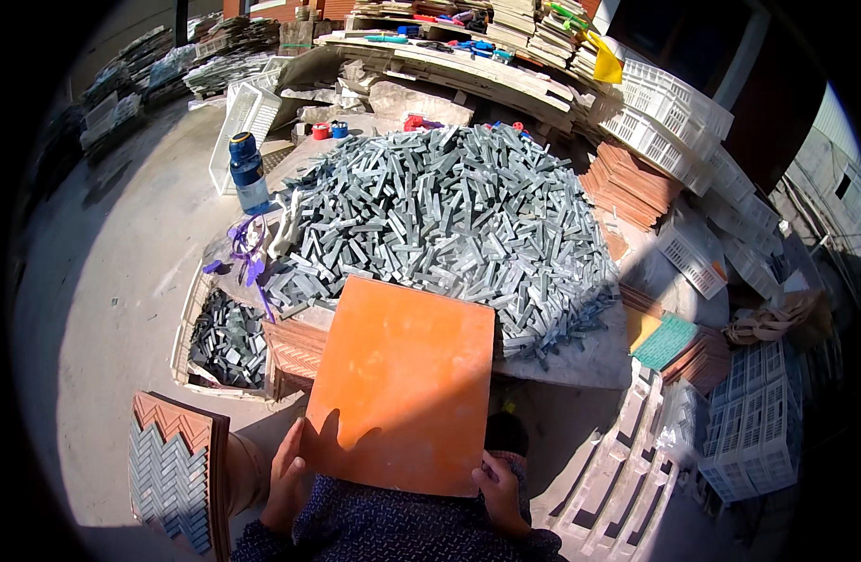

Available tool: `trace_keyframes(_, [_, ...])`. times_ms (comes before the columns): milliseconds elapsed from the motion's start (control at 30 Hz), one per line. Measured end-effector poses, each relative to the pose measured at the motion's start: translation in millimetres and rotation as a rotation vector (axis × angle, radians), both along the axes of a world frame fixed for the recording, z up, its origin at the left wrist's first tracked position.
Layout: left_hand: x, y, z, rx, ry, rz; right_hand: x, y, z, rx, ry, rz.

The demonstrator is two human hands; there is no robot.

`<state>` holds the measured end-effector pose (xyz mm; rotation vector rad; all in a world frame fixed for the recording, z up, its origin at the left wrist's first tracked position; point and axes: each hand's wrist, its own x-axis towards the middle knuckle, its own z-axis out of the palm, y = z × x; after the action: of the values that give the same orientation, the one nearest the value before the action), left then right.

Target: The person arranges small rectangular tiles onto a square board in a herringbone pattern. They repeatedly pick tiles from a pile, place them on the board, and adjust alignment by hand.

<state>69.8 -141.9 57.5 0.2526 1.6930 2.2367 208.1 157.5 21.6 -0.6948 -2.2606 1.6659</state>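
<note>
A flat, square orange board [402, 384] is held out in front of my body, tilted, with a shadow across its lower right part. My left hand [286, 478] is at its lower left edge, fingers against the side. At the lower right corner my right hand [501, 492] grips the board, thumb near the edge and other fingers partly hidden. Beyond the board a big heap of small grey stone strips [440, 215] covers a round table [589, 361]. The board hides the near part of the heap.
Left of me stands a stack of orange trays [173, 412], its top one partly filled with grey strips in herringbone. A crate [179, 347] holds darker pieces. A blue bottle [249, 173] stands at the table's left. White crates [753, 421] and a slatted pallet [618, 468] are at right.
</note>
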Motion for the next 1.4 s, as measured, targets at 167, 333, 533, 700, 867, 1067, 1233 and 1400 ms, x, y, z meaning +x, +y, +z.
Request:
trace_keyframes(167, [-22.3,-4.7,83.8,0.22,0.234,-0.042,-13.6,18.8,72.5,-0.137,0.393,0.073])
trace_keyframes(333, [-126.8,61.3,118.5,0.108,0.752,0.147,-106.0,53.5,120.9,0.365,0.689,-0.011])
trace_keyframes(533, [-235.7,121.0,83.2,0.106,0.773,0.13,-216.6,123.6,105.4,0.852,0.633,-0.212])
trace_keyframes(700, [-277.6,137.2,11.7,-0.138,0.623,0.074,-262.4,143.1,79.0,0.486,0.465,-0.222])
trace_keyframes(867, [-297.5,159.0,-19.9,-0.218,0.517,0.048,-273.1,169.6,28.7,0.519,0.235,-0.155])
trace_keyframes(1067, [-326.9,156.0,-46.0,-0.078,0.239,-0.009,-285.0,150.4,-17.3,0.78,0.19,-0.209])
trace_keyframes(1233, [-352.7,178.0,-35.3,-0.178,0.136,0.188,-297.7,156.9,7.7,0.706,0.093,-0.214])
trace_keyframes(1400, [-348.7,221.4,51.8,0.046,0.083,-0.045,-307.7,183.5,50.0,-0.21,0.478,-0.178])
